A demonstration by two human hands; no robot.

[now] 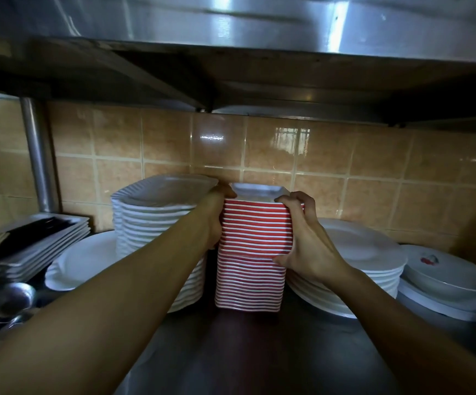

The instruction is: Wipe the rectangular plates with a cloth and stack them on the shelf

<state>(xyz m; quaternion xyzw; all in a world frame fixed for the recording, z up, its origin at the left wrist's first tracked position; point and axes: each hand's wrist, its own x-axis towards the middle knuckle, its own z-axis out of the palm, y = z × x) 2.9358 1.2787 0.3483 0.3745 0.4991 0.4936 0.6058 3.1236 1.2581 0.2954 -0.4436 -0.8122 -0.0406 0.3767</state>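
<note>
Round white plates [353,252] and a bowl [447,276] sit before tan tiles [168,138].

Stack of rectangular plates [252,252] on the shelf [259,352]

Red-and-white striped edges, white top face. The upper batch sits slightly offset on the lower batch; the stack stands upright between two stacks of white plates, near the tiled wall.

Glossy tan tiled wall [259,149], steel overhang [231,29]
</note>
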